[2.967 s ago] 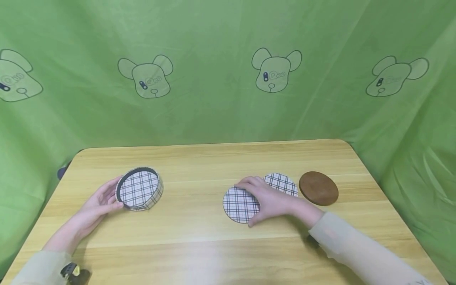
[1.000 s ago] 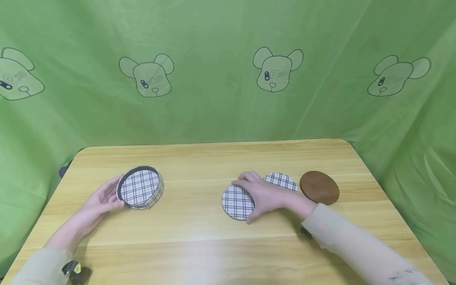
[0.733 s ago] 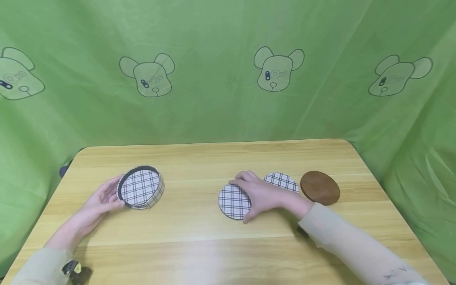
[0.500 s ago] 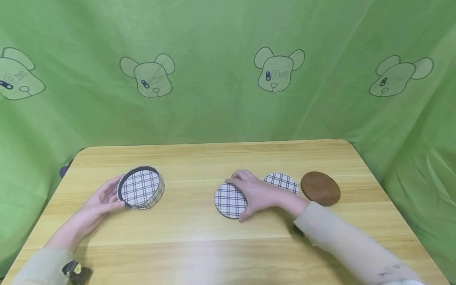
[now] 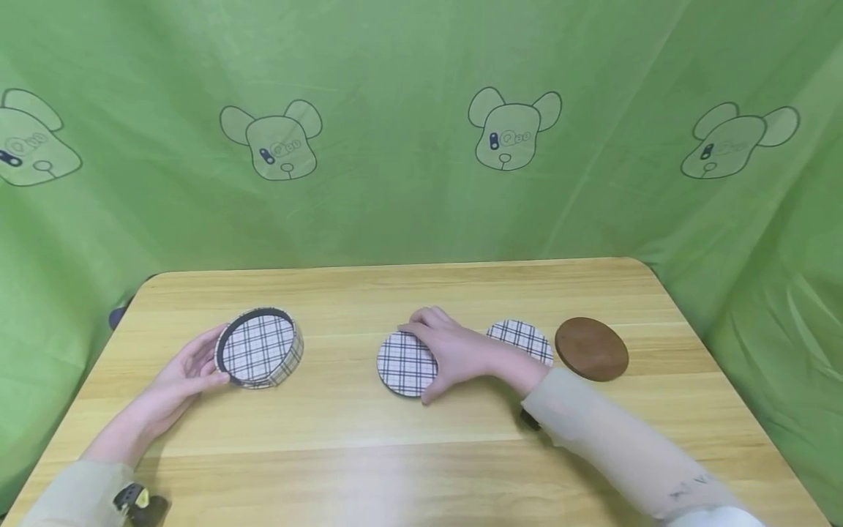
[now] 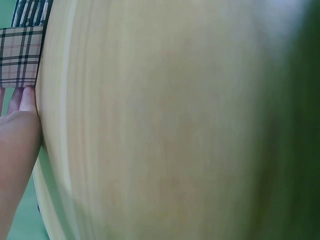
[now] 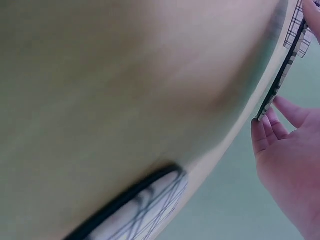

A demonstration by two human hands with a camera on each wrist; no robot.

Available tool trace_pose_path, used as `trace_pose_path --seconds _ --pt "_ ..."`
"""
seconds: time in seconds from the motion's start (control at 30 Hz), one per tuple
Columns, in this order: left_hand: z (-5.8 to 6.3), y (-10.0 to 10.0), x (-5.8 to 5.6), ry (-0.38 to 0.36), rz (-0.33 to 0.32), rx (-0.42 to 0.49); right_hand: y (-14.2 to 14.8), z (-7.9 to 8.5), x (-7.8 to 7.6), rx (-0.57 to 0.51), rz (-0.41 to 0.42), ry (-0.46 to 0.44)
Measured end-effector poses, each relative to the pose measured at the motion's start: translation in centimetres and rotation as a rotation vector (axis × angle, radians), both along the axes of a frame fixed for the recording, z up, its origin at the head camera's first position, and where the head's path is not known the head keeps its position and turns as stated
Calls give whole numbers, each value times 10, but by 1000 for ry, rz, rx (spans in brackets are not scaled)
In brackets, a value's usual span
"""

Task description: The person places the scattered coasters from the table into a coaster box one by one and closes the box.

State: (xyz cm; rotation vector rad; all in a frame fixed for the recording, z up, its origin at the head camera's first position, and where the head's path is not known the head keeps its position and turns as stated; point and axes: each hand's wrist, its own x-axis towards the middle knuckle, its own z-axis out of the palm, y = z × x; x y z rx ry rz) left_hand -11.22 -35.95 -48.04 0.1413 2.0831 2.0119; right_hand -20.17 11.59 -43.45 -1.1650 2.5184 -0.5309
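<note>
My left hand [image 5: 181,377] grips the left side of a round plaid coaster holder [image 5: 292,359], thumb at its near edge. The holder tilts on the table, showing a dark inner wall and plaid inside; whether that is its base or a coaster I cannot tell. In the left wrist view the holder's plaid side [image 6: 20,57] shows above the fingers. At mid-table my right hand [image 5: 454,351] pinches a round plaid coaster [image 5: 402,366] by its edges. The right wrist view shows this coaster [image 7: 282,75] edge-on, dark underneath, between thumb and fingers.
Behind the right forearm lies another plaid coaster [image 5: 523,338], partly hidden. A brown round coaster [image 5: 591,349] lies to its right. The wooden table [image 5: 356,468] has rounded far corners, with green cloth [image 5: 395,212] hanging behind it and at both sides.
My right hand has carried the plaid coaster leftward, away from the other two coasters and closer to the holder. The left hand and the holder have stayed put.
</note>
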Motion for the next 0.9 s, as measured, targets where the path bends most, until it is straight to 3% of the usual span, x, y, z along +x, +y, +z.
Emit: trace_pose_path --seconds 0.9 --pt "3 0 0 -41 -7 -52 -56 9 -13 -107 23 31"
